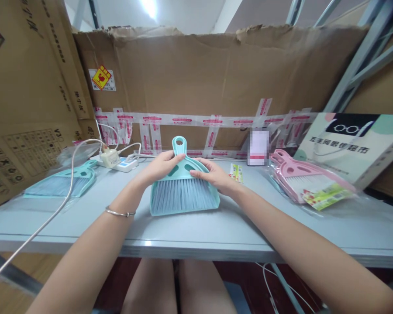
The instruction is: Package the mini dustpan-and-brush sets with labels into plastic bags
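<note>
A turquoise hand brush (pixel 183 194) with pale blue bristles lies nested in a matching dustpan (pixel 216 204), at the middle of the table. Their looped handles overlap and point away from me. My left hand (pixel 162 166) is closed on the left side of the set, its thumb across the base of the handle. On the other side my right hand (pixel 214 174) grips the right edge, with its thumb on the brush and the other fingers partly hidden behind.
Another turquoise brush-and-dustpan set (pixel 62 182) lies left, with a white cable (pixel 72 168) crossing it. A power strip (pixel 126 164) with a plugged-in charger (pixel 110 158) stands behind. Bagged pink set (pixel 309 174), phone (pixel 258 147) and label card (pixel 236 172) are right; cardboard (pixel 190 74) walls the back.
</note>
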A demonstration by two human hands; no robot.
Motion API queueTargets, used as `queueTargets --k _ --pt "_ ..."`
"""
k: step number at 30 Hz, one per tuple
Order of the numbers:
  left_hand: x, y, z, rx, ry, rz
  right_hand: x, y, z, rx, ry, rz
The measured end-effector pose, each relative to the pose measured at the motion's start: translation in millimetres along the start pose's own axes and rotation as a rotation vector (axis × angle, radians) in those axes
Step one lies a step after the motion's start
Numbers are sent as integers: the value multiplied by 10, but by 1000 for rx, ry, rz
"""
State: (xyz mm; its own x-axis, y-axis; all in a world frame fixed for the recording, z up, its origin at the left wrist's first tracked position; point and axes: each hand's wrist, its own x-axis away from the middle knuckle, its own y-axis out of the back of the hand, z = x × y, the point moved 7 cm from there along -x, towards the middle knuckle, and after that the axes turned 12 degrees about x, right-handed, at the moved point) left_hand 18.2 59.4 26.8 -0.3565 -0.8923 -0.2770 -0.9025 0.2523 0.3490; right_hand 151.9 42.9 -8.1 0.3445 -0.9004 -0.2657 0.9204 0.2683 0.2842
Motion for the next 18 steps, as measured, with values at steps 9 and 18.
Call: queueTargets --k 9,18 --pt "-7 -79 -22 11 -56 1 -6 93 73 310 69 -152" --pt "-8 -27 -27 31 -52 -3 -34 143 111 407 164 -240"
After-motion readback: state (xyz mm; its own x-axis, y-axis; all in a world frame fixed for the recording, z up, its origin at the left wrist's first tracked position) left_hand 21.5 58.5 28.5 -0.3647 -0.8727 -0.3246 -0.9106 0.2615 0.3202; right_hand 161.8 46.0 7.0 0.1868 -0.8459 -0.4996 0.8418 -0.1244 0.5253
